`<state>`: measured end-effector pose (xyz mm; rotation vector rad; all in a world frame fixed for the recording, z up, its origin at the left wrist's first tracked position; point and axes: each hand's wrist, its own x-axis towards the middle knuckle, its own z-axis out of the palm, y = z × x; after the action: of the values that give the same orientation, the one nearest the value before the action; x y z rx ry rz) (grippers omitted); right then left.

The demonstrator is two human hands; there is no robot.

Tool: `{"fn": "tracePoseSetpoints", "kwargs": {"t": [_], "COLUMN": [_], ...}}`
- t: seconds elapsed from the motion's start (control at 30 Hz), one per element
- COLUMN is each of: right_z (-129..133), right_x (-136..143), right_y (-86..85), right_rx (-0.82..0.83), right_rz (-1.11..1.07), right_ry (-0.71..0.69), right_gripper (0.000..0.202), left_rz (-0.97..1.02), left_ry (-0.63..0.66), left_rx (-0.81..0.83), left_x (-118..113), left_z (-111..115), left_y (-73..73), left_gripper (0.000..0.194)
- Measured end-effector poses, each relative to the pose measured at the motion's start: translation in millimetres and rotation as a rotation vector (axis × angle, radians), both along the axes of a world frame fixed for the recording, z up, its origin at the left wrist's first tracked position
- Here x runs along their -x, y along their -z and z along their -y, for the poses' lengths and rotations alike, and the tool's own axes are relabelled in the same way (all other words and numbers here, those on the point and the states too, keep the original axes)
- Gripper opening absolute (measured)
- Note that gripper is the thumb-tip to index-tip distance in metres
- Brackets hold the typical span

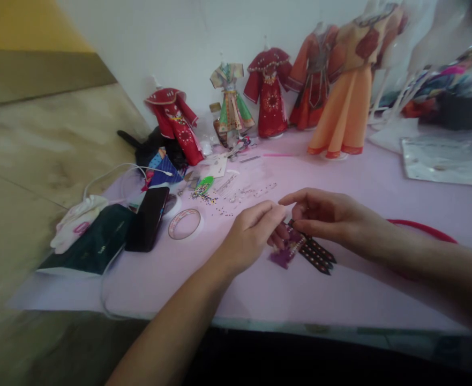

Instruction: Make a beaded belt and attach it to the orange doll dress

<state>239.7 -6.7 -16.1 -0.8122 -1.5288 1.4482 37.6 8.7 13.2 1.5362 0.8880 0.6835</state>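
Observation:
My left hand (255,231) is closed over a small purple cloth piece (283,257), thumb and forefinger pressed together; what lies between them is too small to make out. Facing it, my right hand (320,214) has its forefinger reaching to the left thumb tip and its thumb set apart below. Nothing shows between those fingers. Rows of pale beads edge the purple piece, which hangs or lies just under both hands. Dark studded strips (318,256) extend from it to the lower right, beneath the right hand.
Small dressed forms, including a red dress (271,96) and an orange skirt (342,112), stand along the wall. Scattered beads (207,197), a tape roll (185,224), a black phone (148,220) and a dark green pouch (93,241) lie left. A plastic bag (447,158) rests right.

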Motion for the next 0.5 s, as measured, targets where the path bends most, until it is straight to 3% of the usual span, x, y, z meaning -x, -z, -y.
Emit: {"fn": "tracePoseSetpoints", "kwargs": {"t": [0.37,0.5], "right_z": [5.4,2.6], "right_x": [5.6,1.9], "right_y": [-1.2,-0.6], "right_rx": [0.031,0.038], "right_rz": [0.008,0.002], "right_ry": [-0.065,-0.057], "right_gripper": [0.03,0.031], "left_rz": [-0.135,-0.096], "left_ry": [-0.009,-0.001], "left_rx": [-0.173,-0.042], "left_x": [2.6,2.0], "left_z": [4.3,1.2], "left_y": [-1.8,-1.3], "left_gripper": [0.016,0.017]}}
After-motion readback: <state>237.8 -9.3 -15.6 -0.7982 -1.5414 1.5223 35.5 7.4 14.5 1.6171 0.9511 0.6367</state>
